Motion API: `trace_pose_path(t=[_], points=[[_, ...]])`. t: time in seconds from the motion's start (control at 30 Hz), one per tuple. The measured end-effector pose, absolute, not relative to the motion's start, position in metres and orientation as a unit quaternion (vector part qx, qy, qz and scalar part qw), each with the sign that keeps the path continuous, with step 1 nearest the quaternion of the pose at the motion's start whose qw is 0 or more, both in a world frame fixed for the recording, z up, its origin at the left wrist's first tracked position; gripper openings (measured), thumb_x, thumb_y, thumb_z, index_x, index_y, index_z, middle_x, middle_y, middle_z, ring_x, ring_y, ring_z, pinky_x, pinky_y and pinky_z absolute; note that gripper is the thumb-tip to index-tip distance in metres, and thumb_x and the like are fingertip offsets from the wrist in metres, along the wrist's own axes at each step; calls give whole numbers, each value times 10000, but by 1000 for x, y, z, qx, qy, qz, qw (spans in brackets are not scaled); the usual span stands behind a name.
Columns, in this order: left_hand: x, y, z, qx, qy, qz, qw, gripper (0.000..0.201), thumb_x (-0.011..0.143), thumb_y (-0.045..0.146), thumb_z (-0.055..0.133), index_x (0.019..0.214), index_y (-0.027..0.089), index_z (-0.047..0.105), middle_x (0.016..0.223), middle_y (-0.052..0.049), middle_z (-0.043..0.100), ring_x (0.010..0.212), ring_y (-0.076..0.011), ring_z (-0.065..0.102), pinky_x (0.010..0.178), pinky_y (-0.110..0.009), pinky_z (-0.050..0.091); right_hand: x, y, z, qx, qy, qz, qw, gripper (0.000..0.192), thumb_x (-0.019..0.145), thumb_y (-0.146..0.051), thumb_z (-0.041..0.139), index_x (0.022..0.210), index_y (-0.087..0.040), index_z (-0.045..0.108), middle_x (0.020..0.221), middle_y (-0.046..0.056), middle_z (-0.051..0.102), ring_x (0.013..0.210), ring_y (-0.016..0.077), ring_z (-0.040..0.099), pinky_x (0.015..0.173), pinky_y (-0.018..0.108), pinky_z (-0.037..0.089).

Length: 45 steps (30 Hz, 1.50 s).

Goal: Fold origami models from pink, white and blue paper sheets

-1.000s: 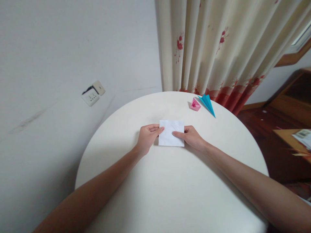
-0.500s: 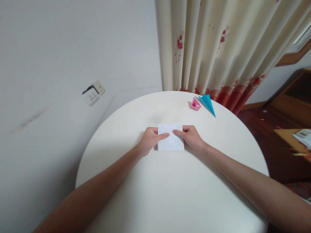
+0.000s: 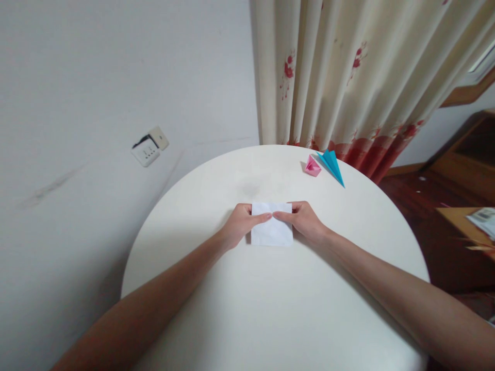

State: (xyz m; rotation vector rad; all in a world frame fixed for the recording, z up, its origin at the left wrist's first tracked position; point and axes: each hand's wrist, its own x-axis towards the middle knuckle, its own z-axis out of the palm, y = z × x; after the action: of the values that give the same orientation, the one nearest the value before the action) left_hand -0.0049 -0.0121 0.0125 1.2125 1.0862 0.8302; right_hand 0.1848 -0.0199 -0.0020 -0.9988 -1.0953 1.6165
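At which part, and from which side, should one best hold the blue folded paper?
Probably pinch the blue folded paper near its narrow tip, coming from the near right with the right hand: it tapers toward the person, its wide far end spreads into flaps, and the pink folded paper lies close on its left.

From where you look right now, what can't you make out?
All in the head view:
Left hand and right hand: most fingers hidden behind the white paper.
Its underside: facing away.
Curtain: top cut off by the upper edge.
White printed item: print too blurred to read.
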Motion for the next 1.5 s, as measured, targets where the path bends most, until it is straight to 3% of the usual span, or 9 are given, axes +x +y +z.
trace_pose_path(t=[0.2,0.47,0.67,0.8,1.07,1.5], points=[[-5,-12,14,539,474,358,597,333,675,391,828,833,105,762,826,-105,762,675,-198,687,608,-267,489,185,-19,-2,-410,-463,646,447,332,631,-420,831,651,-125,679,630,42,682,544,140,580,536,276,408],[-4,-13,13,552,502,354,564,367,659,433,825,779,94,752,794,-116,754,638,-201,668,556,-262,452,181,-17,-4,-431,-439,617,490,325,575,-404,852,693,-135,713,655,67,711,572,179,616,556,307,451],[-5,-8,5,528,479,377,591,423,722,500,771,877,106,758,898,-125,761,778,-231,698,704,-311,510,185,-14,1,-466,-421,567,533,310,577,-405,846,693,-138,742,691,82,728,613,185,622,604,320,467],[-6,-8,5,527,479,343,613,470,740,553,738,848,95,754,876,-137,757,788,-237,700,716,-322,526,191,-9,2,-481,-399,536,568,276,586,-382,837,689,-143,746,691,69,721,621,172,606,613,312,452],[-8,-10,12,542,465,311,627,423,710,457,807,936,103,761,933,-150,761,781,-204,719,768,-304,554,199,0,0,-481,-382,491,619,240,618,-360,811,720,-151,752,722,57,706,667,176,592,627,311,437],[-7,-9,8,544,442,344,626,435,724,468,791,950,98,756,927,-133,762,802,-242,714,754,-334,538,188,-9,-1,-478,-434,523,556,303,600,-415,839,687,-148,726,679,58,701,614,169,589,599,306,441]])
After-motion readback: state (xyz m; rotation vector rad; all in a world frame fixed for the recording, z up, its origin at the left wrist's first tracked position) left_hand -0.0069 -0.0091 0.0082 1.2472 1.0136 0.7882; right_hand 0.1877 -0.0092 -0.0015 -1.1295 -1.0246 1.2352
